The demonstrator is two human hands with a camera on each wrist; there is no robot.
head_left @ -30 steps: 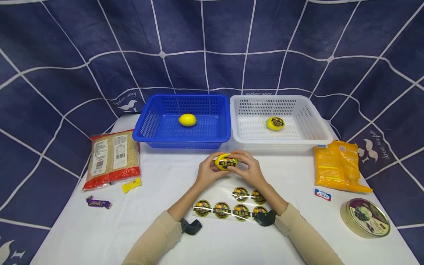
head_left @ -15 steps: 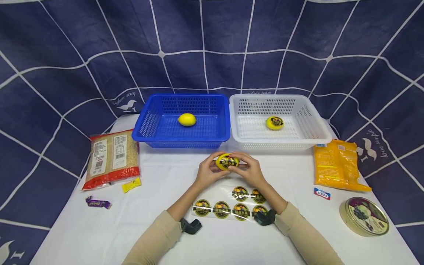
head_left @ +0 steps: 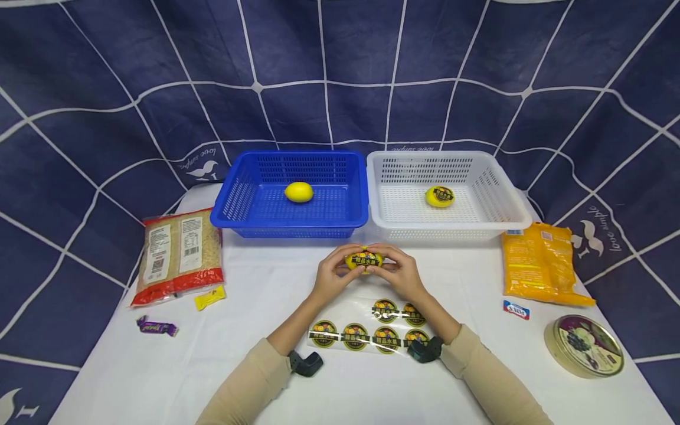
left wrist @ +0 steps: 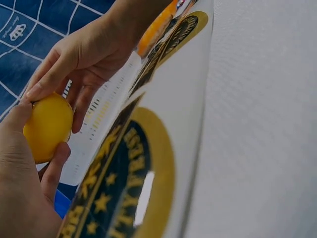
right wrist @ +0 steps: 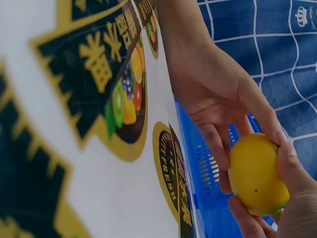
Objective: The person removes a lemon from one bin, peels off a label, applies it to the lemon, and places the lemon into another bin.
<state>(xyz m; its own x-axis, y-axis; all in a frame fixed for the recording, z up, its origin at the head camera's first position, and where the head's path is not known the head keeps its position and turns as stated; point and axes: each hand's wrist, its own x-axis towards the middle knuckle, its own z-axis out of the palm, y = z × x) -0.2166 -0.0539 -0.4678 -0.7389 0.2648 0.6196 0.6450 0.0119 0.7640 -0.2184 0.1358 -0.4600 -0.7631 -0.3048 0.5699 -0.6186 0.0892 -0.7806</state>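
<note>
a white desk (head_left: 133,378) stands before a navy cloth backdrop (head_left: 106,77) crossed with white lines. at the back of the desk a blue basket (head_left: 234,203) and a white basket (head_left: 504,206) sit side by side, rims touching; the blue one holds a plain lemon (head_left: 299,192), the white one a lemon with a round label (head_left: 440,196). at the left edge lies a clear bag of grain (head_left: 179,255) with red ends, and at the right edge an orange packet (head_left: 542,264). a round tin (head_left: 583,346) with grapes on its lid rests near the front right corner. a sheet of round black-and-gold stickers (head_left: 366,332) lies on the desk between the two forearms, just nearer the person than the hands. the left hand (head_left: 332,274) and the right hand (head_left: 399,273) meet in front of the baskets, near where the two rims join, and hold a labelled lemon (head_left: 363,260) between them just above the desk; the fingers of both hands are curled round the fruit, thumbs on top, label facing up. in the wrist views the lemon (left wrist: 48,126) (right wrist: 256,173) shows its bare yellow side, pinched between fingertips. small sweets lie about: a yellow candy (head_left: 209,297) and a purple candy (head_left: 156,326) on the left, a small white-and-blue packet (head_left: 516,309) on the right.
</note>
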